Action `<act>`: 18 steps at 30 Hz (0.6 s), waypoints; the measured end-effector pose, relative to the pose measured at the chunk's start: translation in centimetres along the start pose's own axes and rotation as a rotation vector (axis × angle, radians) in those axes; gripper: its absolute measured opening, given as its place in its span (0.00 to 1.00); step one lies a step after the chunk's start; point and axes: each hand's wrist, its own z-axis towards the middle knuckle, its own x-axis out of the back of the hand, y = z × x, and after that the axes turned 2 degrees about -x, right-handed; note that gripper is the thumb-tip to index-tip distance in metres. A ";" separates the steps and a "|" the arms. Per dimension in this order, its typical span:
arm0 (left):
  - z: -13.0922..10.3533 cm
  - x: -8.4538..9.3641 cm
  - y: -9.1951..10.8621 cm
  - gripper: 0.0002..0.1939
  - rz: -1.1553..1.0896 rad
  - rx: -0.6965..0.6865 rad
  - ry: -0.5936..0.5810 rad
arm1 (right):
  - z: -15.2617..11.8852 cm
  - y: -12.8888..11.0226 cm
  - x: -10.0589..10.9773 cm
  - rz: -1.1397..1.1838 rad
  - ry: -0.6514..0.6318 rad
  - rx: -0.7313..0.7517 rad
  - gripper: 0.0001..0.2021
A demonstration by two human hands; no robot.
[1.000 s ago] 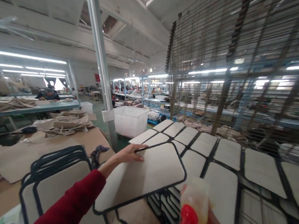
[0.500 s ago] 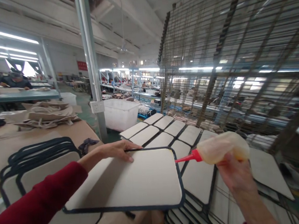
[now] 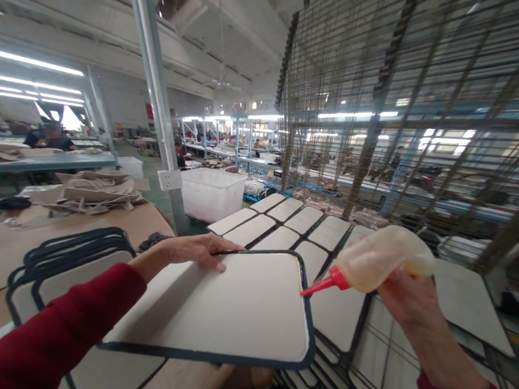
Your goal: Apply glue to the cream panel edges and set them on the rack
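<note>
My left hand (image 3: 203, 250) grips the far edge of a cream panel (image 3: 231, 303) with dark blue edging, thumb on its face and fingers along the rim. The panel has rounded corners and is held tilted. In my right hand (image 3: 404, 294) is a squeeze bottle (image 3: 386, 259) of yellowish liquid, lying nearly on its side. Its red nozzle (image 3: 321, 284) points left, and the tip touches or nearly touches the inner side of the edging at the panel's right end. A thin yellowish line shows along the edging near the upper right corner.
More edged panels (image 3: 74, 249) stand stacked at left. Rows of cream panels (image 3: 280, 239) lie beyond and to the right. A wire rack (image 3: 361, 122) rises at right. Beyond are a metal post (image 3: 160, 106), a white bin (image 3: 215, 191), cut pieces (image 3: 94, 191) and a person (image 3: 51, 137) seated.
The nozzle tip has moved down along the panel's right edge. The panel's right end has tilted lower, and my left hand still holds it. My view has shifted slightly.
</note>
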 end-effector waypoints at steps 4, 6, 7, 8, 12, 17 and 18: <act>0.6 -0.1 0.3 0.23 0.025 0.011 -0.101 | 0.2 -0.2 0.3 0.017 -0.008 -0.020 0.29; 0.8 -0.1 0.3 0.25 0.022 0.007 -0.082 | 0.3 -0.4 0.4 0.022 0.000 -0.038 0.31; 1.0 0.0 0.2 0.25 0.016 0.010 -0.069 | 0.4 -0.4 0.3 0.022 0.009 -0.052 0.32; 1.1 0.0 0.2 0.26 0.009 0.015 -0.059 | 0.4 -0.5 0.3 0.020 0.020 -0.068 0.32; 1.4 -0.1 0.2 0.26 -0.016 0.024 -0.058 | 0.4 -0.8 0.1 0.016 0.047 -0.128 0.37; 1.6 -0.2 0.0 0.27 -0.105 0.053 -0.004 | 0.1 -0.8 0.3 0.019 0.033 -0.162 0.38; 1.6 -0.1 -0.1 0.27 -0.117 0.059 0.007 | 0.0 -0.8 0.4 0.021 0.029 -0.164 0.38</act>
